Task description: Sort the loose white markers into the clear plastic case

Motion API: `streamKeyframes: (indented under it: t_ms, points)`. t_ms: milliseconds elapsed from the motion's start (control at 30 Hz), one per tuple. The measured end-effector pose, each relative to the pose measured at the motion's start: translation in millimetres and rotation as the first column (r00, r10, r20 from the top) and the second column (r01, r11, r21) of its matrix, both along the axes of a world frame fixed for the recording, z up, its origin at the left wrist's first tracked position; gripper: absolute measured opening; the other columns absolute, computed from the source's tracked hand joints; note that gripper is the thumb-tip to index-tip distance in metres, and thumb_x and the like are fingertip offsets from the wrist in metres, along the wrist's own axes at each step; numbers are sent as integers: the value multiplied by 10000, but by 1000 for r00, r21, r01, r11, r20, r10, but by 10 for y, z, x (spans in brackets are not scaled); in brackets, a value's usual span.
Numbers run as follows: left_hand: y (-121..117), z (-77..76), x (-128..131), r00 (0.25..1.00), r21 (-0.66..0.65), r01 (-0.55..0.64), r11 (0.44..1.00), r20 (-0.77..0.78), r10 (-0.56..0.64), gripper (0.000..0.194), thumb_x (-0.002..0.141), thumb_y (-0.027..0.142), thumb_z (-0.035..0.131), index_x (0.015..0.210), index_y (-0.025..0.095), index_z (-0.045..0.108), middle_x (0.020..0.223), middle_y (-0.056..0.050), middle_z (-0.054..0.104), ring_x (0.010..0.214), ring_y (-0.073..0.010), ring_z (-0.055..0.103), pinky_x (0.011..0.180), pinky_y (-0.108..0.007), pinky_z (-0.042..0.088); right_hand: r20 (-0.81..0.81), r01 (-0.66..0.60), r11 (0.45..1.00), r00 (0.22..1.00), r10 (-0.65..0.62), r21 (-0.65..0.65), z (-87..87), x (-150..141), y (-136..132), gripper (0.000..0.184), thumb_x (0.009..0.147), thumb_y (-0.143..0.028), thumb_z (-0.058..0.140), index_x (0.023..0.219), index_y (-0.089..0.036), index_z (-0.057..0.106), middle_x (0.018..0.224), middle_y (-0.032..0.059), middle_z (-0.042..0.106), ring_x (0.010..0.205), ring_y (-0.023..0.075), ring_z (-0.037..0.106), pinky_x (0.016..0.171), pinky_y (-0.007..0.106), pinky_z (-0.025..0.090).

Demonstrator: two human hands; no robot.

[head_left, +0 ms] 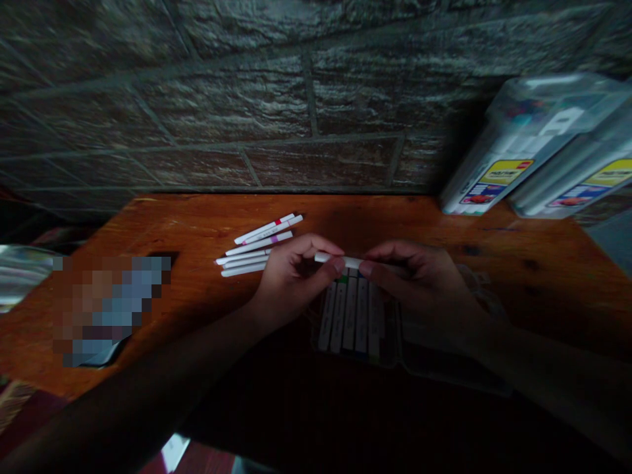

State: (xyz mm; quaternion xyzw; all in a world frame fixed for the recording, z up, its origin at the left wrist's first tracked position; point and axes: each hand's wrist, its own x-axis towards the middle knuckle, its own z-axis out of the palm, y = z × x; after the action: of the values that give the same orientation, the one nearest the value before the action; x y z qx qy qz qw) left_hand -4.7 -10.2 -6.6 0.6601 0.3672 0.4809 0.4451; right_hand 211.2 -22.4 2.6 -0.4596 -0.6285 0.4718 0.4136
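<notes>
Over the tabletop (pixel 375 220), left hand (pixel 291 280) and right hand (pixel 429 280) pinch a marker (pixel 324 257) narrowly; likely light, stiff, best gripped mid-barrel.

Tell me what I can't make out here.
In the head view:
Held pen: right end, behind the right hand.
Lower loose pens: right ends, behind the left hand.
Cased pens: lettering, too small and dim.
Rightmost box: cut off by the right edge.
Phone-like object: mostly pixelated.

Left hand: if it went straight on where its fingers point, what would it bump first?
Probably the right hand, which holds the same pen, though depth is hard to judge.
</notes>
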Motion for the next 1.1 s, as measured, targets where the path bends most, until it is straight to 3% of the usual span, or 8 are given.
streamKeyframes:
  t_ms: [267, 467, 700, 867, 1100]
  points:
    - [-77, 16, 22, 997, 53, 47, 997, -56, -44, 82, 913, 241, 783, 922, 177, 732, 822, -49, 791, 644, -125, 687, 552, -222, 506, 67, -3, 1000, 998, 2, 20, 5, 5, -37, 271, 831, -465, 859, 763, -218, 771, 659, -1, 674, 571, 130, 546, 498, 253, 402]
    - [-106, 36, -5, 990, 88, 141, 986, -31, -139, 71, 963, 222, 731, 999, 165, 751, 882, -71, 811, 731, -137, 735, 623, -234, 544, 57, -13, 1000, 998, 13, -2, -19, 9, -52, 310, 828, -476, 863, 730, -207, 744, 647, -7, 646, 581, 120, 531, 504, 243, 400]
    - [-132, 80, -23, 986, 88, 160, 983, -58, -155, 107, 978, 239, 714, 1025, 154, 759, 925, -89, 824, 775, -157, 761, 640, -244, 564, 46, -25, 999, 999, 26, -20, -6, 8, -66, 354, 818, -507, 867, 708, -204, 720, 624, -19, 604, 574, 115, 504, 502, 247, 370]
    - [-132, 79, -19, 988, 96, 154, 983, -44, -151, 96, 984, 211, 703, 1030, 153, 762, 902, -75, 819, 754, -130, 747, 620, -215, 545, 42, -39, 999, 998, 40, -26, -3, 3, -48, 310, 846, -473, 852, 738, -205, 741, 678, -6, 662, 609, 120, 547, 523, 245, 406]
    - [-93, 52, -53, 995, 23, 103, 994, 6, -103, 126, 998, 262, 699, 1045, 166, 765, 839, -42, 789, 710, -123, 707, 613, -225, 522, -92, -86, 995, 993, 80, -56, -21, 19, -11, 196, 855, -361, 859, 788, -202, 765, 677, -35, 654, 592, 87, 524, 514, 216, 386]
